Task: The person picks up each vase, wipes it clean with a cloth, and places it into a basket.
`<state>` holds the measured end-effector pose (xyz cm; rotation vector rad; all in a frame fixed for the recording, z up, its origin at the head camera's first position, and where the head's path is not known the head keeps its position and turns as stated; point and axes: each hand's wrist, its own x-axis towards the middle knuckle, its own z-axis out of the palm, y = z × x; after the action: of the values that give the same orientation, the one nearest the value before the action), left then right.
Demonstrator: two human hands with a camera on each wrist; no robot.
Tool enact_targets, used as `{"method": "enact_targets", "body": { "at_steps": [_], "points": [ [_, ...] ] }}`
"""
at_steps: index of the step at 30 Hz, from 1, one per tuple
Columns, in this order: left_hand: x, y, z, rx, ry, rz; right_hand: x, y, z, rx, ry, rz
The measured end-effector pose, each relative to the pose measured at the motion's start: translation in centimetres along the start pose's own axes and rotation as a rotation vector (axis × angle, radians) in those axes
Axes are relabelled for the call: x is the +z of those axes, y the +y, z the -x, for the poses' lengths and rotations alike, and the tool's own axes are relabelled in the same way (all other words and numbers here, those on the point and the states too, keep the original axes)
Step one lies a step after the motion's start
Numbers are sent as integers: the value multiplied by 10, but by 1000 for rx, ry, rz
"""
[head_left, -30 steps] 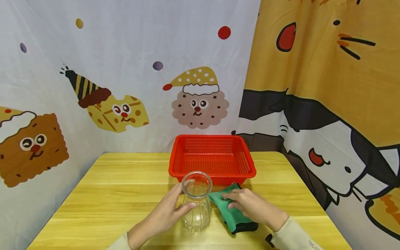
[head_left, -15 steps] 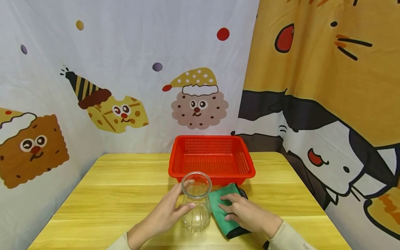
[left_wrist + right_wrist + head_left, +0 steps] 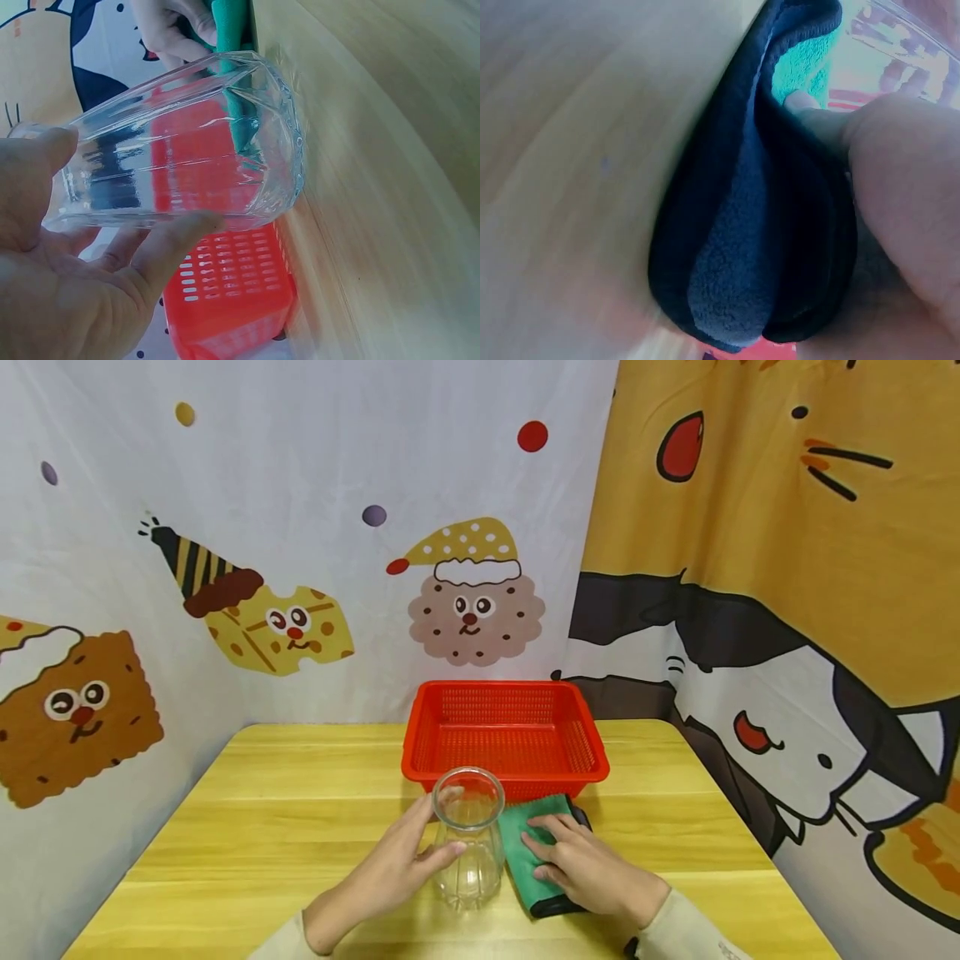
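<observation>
A clear glass vase (image 3: 468, 868) with a round rim and a faceted base stands upright on the table. My left hand (image 3: 390, 868) holds its left side, thumb in front and fingers behind; the left wrist view shows the glass (image 3: 180, 150) between them. Right of the vase lies a folded cloth (image 3: 519, 839), green on top with black edging. My right hand (image 3: 588, 870) rests on it with loosely spread fingers. From the right wrist view, the cloth's grey underside (image 3: 731, 289) shows in the loop of its fold.
A red plastic basket (image 3: 558, 774) with perforated walls stands just behind the vase and cloth. The wooden table (image 3: 285, 793) ends at a curtain (image 3: 300, 485) with cartoon prints. A small dark object (image 3: 632, 947) lies by the right sleeve.
The right hand has shifted slightly left and nearer on the cloth, which now lies flatter and closer to the vase. The left hand and the vase have stayed in place.
</observation>
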<state>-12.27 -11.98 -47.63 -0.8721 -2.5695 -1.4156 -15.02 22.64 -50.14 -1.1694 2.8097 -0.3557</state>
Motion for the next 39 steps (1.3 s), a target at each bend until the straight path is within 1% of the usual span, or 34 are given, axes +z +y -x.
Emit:
{"method": "enact_targets", "body": {
  "at_steps": [4,8,11,14,21,24,26,28,29,31,35,39],
  "points": [
    [0,1,0,-14,0,23,-1,0,-3,6,31,-3],
    [0,2,1,-21,3,24,-6,1,-4,-18,106,2],
    [0,2,0,-27,8,20,-12,3,-5,-18,167,-7],
    [-1,3,0,-29,12,21,-20,7,-7,-22,257,-11],
    [0,5,0,-52,19,36,-41,20,-15,-58,537,13],
    [1,5,0,-62,15,62,-48,28,-19,-47,629,32],
    [2,5,0,-69,11,87,-51,33,-22,-22,670,56],
    [3,5,0,-79,9,105,-53,38,-25,14,691,75],
    [3,5,1,-85,10,95,-54,42,-26,33,695,84],
    [4,6,1,-90,11,72,-56,49,-29,80,679,84],
    [4,6,0,-96,19,4,-59,64,-35,188,605,65],
    [5,6,0,-101,37,-18,-60,77,-41,280,518,59]
  ]
}}
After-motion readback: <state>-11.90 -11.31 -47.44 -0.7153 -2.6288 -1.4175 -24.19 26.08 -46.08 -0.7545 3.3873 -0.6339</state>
